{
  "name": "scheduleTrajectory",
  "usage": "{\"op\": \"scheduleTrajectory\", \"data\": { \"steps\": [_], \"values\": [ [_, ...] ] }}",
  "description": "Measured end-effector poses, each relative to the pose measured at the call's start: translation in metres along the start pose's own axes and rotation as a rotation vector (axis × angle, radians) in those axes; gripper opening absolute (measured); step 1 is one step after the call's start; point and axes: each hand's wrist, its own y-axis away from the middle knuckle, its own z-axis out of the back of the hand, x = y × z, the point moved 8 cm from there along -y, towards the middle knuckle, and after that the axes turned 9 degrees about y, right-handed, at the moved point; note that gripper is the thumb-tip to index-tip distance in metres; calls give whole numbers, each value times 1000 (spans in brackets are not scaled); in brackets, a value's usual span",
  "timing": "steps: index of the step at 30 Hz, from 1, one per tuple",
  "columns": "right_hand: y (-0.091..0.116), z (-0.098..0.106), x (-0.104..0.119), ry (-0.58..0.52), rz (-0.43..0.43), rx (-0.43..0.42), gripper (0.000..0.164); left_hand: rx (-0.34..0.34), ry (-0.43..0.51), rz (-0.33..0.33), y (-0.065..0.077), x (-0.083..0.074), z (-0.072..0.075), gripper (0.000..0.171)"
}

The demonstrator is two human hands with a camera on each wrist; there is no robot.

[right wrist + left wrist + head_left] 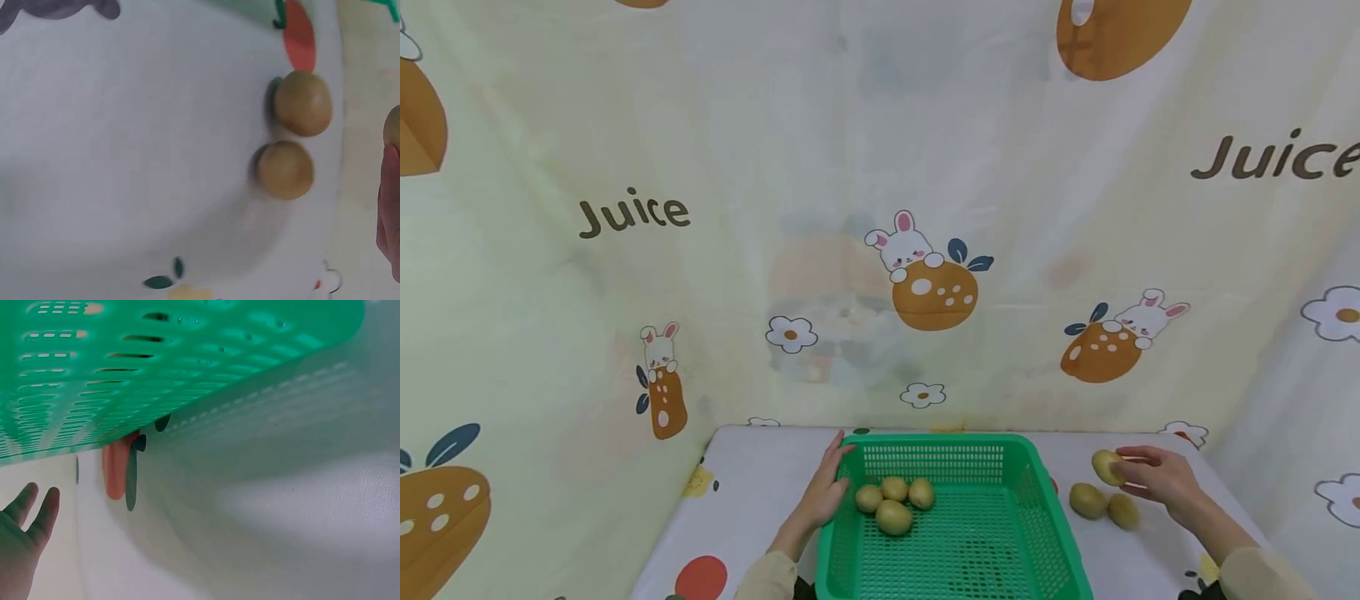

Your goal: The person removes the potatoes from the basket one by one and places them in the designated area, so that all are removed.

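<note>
right hand (1163, 481), lower right, is pinching potato (1103, 467) | left hand (824, 493), lower centre, is touching basket (977, 529), unclenched | potato is probably feeling firm, light; middle is suiting grip

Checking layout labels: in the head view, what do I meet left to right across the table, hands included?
Flat round red print → left hand → green rectangular perforated plastic basket → left loose oval yellow-brown potato → right loose potato → right hand
</note>
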Motion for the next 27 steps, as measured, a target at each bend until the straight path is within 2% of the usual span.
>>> {"op": "scheduleTrajectory", "data": {
  "steps": [5, 9, 11, 17, 21, 22, 24, 27],
  "values": [
    [-4, 8, -34, -87, -118, -36, 55, -14, 1, 8, 3, 2, 3, 56],
    [-3, 16, -55, -174, -155, -92, 34, -6, -3, 10, 4, 4, 3, 56],
    [-2, 20, -62, -204, -172, -125, 29, -2, -1, 10, 3, 5, 2, 56],
    [2, 25, -84, -222, -290, -225, 43, -4, 4, 12, 1, 5, 1, 55],
    [4, 25, -90, -312, -275, -236, 9, -3, -14, -2, 0, 4, 0, 55],
    [5, 26, -91, -333, -261, -231, 8, -3, -16, -1, 0, 4, 0, 54],
    [6, 27, -95, -356, -247, -236, 20, -1, -17, 2, 0, 4, 0, 54],
    [9, 30, -105, -322, -286, -275, 20, -2, -8, 12, 0, 4, -1, 54]
  ]
}}
